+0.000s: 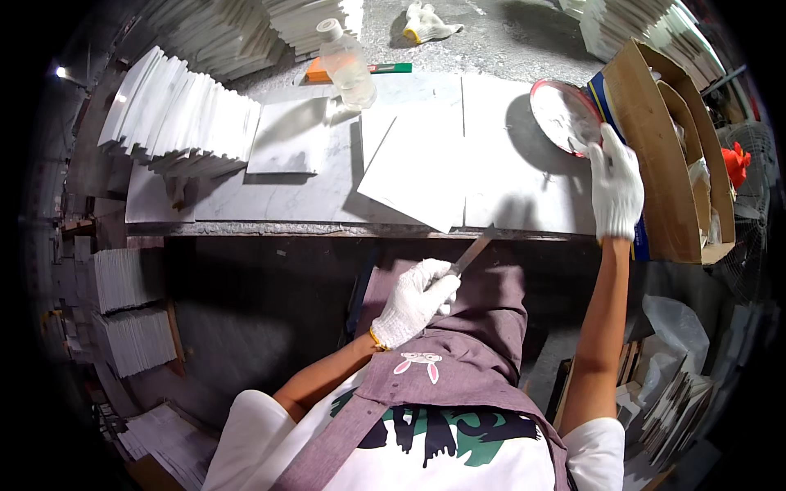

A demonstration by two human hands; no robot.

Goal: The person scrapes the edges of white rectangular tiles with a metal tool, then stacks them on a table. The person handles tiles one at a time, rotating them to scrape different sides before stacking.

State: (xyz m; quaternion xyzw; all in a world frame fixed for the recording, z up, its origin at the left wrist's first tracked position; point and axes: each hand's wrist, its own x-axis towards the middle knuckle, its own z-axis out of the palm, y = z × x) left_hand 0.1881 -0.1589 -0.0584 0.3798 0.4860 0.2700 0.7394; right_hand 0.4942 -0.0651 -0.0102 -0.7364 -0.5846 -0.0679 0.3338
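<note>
Head view, left hand: the gloved left hand sits low over the apron, fingers closed round the handle of a putty knife, blade pointing up toward the surface edge.
Head view, right hand: the gloved right hand reaches far right, fingers wrapped over the rim of an open paint can.
Paint can: tilted toward the person, red rim, white paste smeared inside.
Bottle: a clear plastic bottle stands capped at the back; I cannot tell how full it is.
Cardboard box: an open box stands just right of the can, pale scraps inside.
Surface: a white marble-look surface carries one loose tile lying skewed, middle front.
Tile stack: fanned tiles lean at the left end.
Room: a spare glove on the grey floor behind, more tile stacks around, a fan at right.
</note>
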